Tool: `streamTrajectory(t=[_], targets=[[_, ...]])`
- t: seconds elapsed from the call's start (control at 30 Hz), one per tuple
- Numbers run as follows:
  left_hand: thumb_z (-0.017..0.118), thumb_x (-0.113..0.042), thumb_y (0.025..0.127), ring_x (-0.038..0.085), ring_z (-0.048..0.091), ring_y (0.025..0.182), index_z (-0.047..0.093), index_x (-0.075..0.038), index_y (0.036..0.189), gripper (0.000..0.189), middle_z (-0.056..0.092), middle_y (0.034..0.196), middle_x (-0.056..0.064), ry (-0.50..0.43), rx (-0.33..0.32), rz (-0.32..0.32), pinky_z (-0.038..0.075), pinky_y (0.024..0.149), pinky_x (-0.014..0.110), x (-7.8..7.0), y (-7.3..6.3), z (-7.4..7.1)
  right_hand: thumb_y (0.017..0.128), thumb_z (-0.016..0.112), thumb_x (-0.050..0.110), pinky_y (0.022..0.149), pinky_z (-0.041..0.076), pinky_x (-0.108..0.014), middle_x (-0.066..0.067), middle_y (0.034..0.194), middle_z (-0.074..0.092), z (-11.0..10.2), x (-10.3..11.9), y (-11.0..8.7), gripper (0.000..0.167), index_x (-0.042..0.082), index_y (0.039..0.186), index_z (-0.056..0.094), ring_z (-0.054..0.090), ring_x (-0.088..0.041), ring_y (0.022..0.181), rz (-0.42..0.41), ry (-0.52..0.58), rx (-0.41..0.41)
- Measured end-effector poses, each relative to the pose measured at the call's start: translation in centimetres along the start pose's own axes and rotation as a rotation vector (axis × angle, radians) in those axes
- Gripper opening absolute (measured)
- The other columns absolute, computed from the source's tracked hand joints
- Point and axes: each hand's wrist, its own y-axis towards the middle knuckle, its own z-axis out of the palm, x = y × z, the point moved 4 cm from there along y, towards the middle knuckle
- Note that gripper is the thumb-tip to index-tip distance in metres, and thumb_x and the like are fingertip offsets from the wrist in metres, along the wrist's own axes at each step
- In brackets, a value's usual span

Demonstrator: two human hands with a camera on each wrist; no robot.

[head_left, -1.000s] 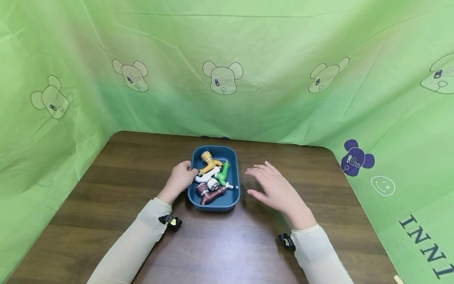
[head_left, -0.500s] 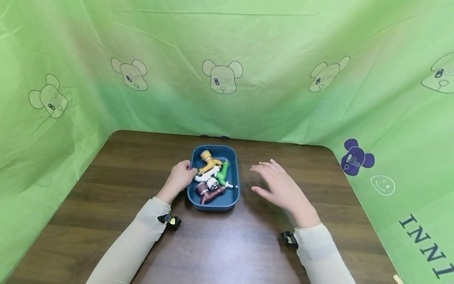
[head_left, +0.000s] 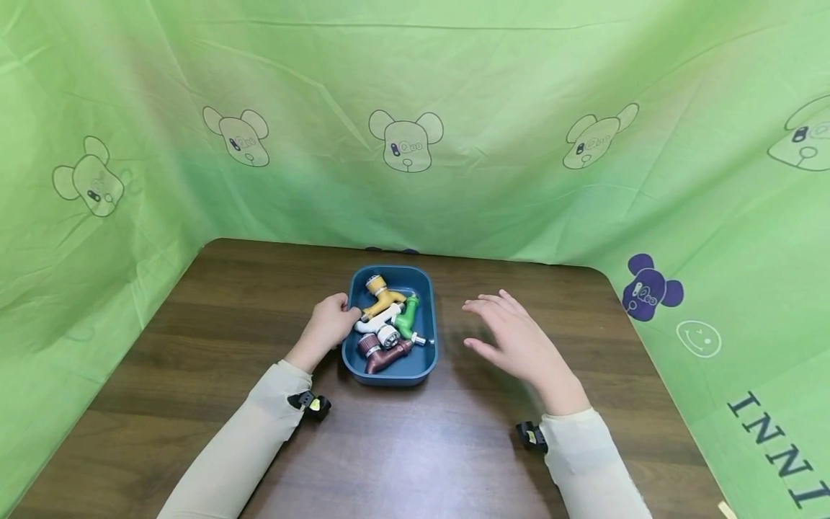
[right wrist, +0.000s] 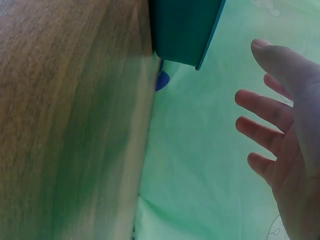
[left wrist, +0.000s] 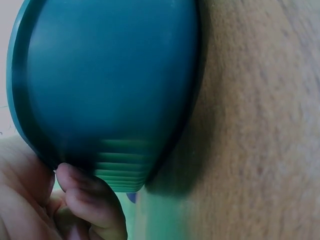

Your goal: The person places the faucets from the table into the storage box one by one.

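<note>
A blue plastic bin (head_left: 422, 366) stands on the table with several plastic taps in it. A yellow tap (head_left: 387, 296) lies at the far end, with a white tap (head_left: 372, 325) below it and a green tap (head_left: 409, 315) to the right. Nearest the body is a brown tap (head_left: 387, 356). My left hand (head_left: 326, 328) pinches the bin's left rim; in the left wrist view its curled fingers (left wrist: 92, 202) press against the outer wall. To the right of the bin hovers my right hand (head_left: 515, 342), apart from it, fingers loosely spread and holding nothing.
The brown wooden table (head_left: 214, 324) is bounded at the back and sides by a green curtain (head_left: 493, 194) printed with bear heads. A small pale object (head_left: 728, 510) shows at the table's right edge near the bottom of the head view.
My right hand has drifted slightly right, away from the bin. The left hand, the bin and the taps stay in place.
</note>
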Motion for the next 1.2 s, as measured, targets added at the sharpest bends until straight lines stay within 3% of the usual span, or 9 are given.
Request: streamTrajectory(t=[0.67,1.0,1.2], targets=[[0.058,-0.027,0.098,0.022,0.053,0.047,0.048,-0.010,0.080,0.027,0.051,0.069,0.008,0.011,0.026,0.020,0.045,0.039,0.031,0.4,0.3,-0.1,0.091,0.075,0.039,0.123,0.021,-0.053,-0.010,0.137,0.062,0.1,-1.0,-0.3,0.058,0.008,0.137,0.057,0.050,-0.033,0.136,0.042,0.001,0.010],[0.058,-0.028,0.097,0.021,0.052,0.045,0.047,-0.009,0.081,0.026,0.050,0.057,0.004,0.008,0.062,0.042,0.046,0.040,0.032,0.3,0.4,-0.3,0.091,0.075,0.039,0.123,0.020,-0.052,-0.011,0.137,0.062,-0.2,-1.5,-0.5,0.059,0.007,0.137,0.057,0.050,-0.034,0.137,0.063,0.010,0.007],[0.059,-0.028,0.097,0.020,0.053,0.047,0.048,-0.009,0.082,0.026,0.051,0.058,0.005,0.013,0.085,0.033,0.048,0.042,0.032,0.2,0.4,-0.3,0.091,0.074,0.039,0.123,0.021,-0.053,-0.011,0.137,0.063,-0.1,-1.7,-0.5,0.059,0.006,0.137,0.057,0.050,-0.035,0.136,0.061,0.012,0.002]])
